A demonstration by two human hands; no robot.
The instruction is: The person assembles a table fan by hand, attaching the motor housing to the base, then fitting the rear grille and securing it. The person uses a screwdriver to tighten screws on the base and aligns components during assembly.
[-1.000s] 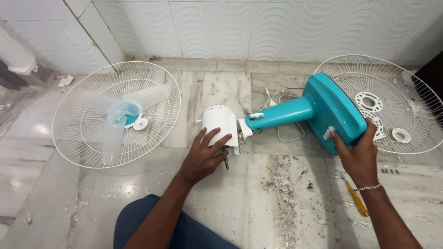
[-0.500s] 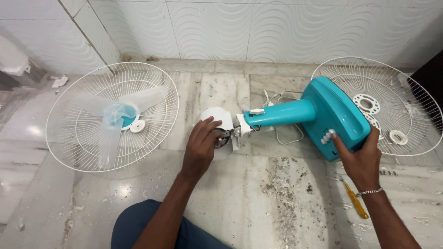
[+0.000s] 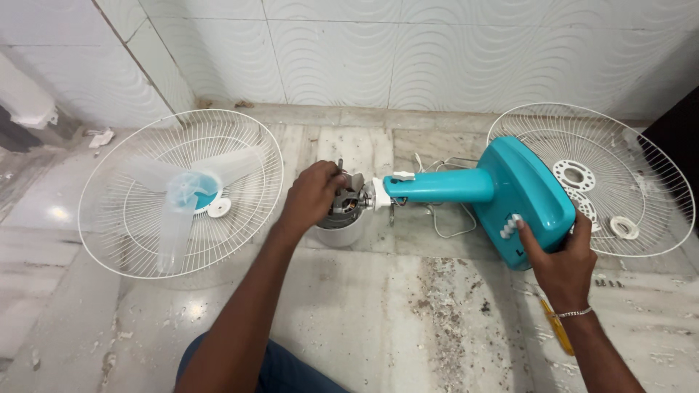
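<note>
Two wire fan guards lie flat on the marble floor. One guard sits at about 9 o'clock from the middle of the view and carries the pale, translucent fan blade with its blue hub, plus a small white ring just beside the hub. The other guard lies at 3 o'clock and holds flat white plastic rings.

Between them lies the teal fan stand on its side: the broad base points to 3 o'clock, and the neck runs toward 9 o'clock to a white joint. The bare motor sits at the end of that joint, near the centre of the view, with the white motor cover just below it, toward 6 o'clock.

The left hand is closed over the motor from the 9 o'clock side, fingers curled around it. The right hand grips the lower edge of the teal base, thumb by the white buttons, fingers wrapped behind.

A white cord loops on the floor under the neck. A yellow-handled screwdriver lies at 5 o'clock, partly hidden by the right wrist.
</note>
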